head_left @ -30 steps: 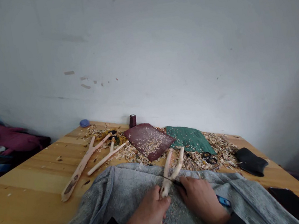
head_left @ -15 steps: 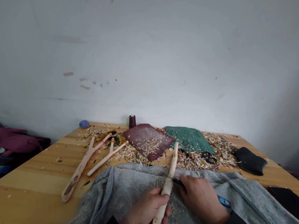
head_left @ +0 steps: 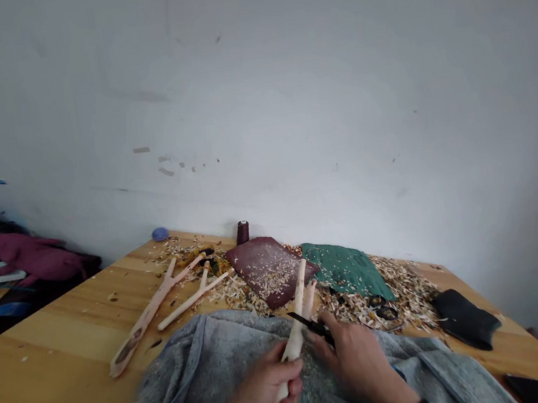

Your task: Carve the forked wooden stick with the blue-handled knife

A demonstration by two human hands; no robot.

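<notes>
Grey cloth (head_left: 207, 365) lies across the lap at the bottom of the view, dusted with fine chips. On it the left hand (head_left: 258, 402) is clenched round the lower end of a pale forked stick (head_left: 294, 340). The stick rises toward one o'clock, and its two prongs end over the near edge of the table (head_left: 43, 350). Just beside it at three o'clock, the right hand (head_left: 362, 366) is closed on a knife (head_left: 311, 326). The fist hides most of the handle. The dark blade points to ten o'clock and lies against the stick just below the fork.

Past the cloth, at ten o'clock from the hands, two more carved sticks lie on the bare wood: a long one (head_left: 143, 321) and a shorter one (head_left: 190, 299), close together at their far ends. Shavings (head_left: 402, 282) are heaped from twelve round to two o'clock. A maroon sheet (head_left: 266, 266) sits at twelve with chips on it, and a green sheet (head_left: 344, 267) lies just beside it at one. A black pouch (head_left: 463, 319) lies at two o'clock, near the table's right edge.

Farther back, a dark spool (head_left: 242, 232) stands upright by the wall (head_left: 283, 91) at twelve. A blue cap (head_left: 159, 234) lies at eleven. Off the table at nine o'clock lies a pile of clothes (head_left: 40, 259).
</notes>
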